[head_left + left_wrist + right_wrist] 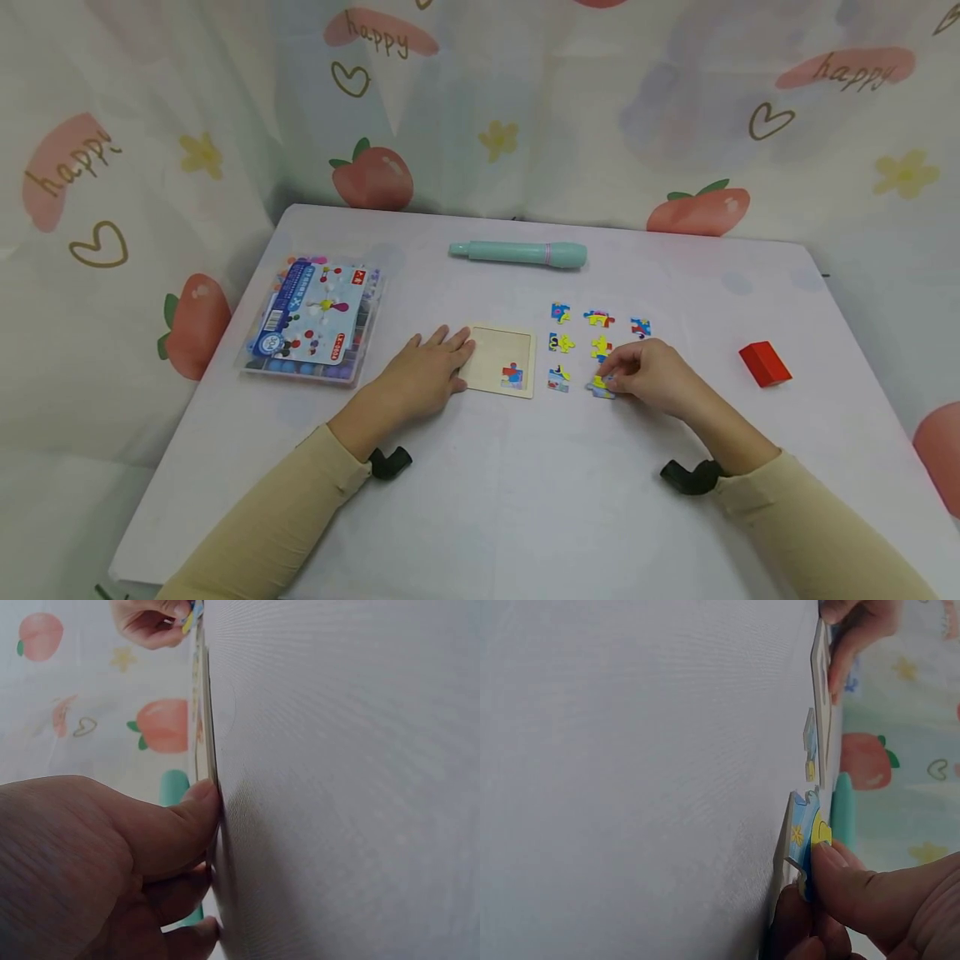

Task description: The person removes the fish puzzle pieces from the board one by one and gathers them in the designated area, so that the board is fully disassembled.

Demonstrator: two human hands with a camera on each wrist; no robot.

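My left hand rests spread at the left edge of a square wooden puzzle tray; in the left wrist view the thumb touches its edge. One jigsaw piece lies in the tray's lower right corner. With thumb and fingers, my right hand pinches a blue and yellow puzzle piece, tilted close over the table in the right wrist view. Several other pieces stand in rows right of the tray, among them a left middle piece and a top right piece.
A clear plastic case of coloured balls with a printed label stands at the left. Behind the tray lies a teal tube-shaped object. A red block sits at the right. Patterned cloth hangs along the table's back edge.
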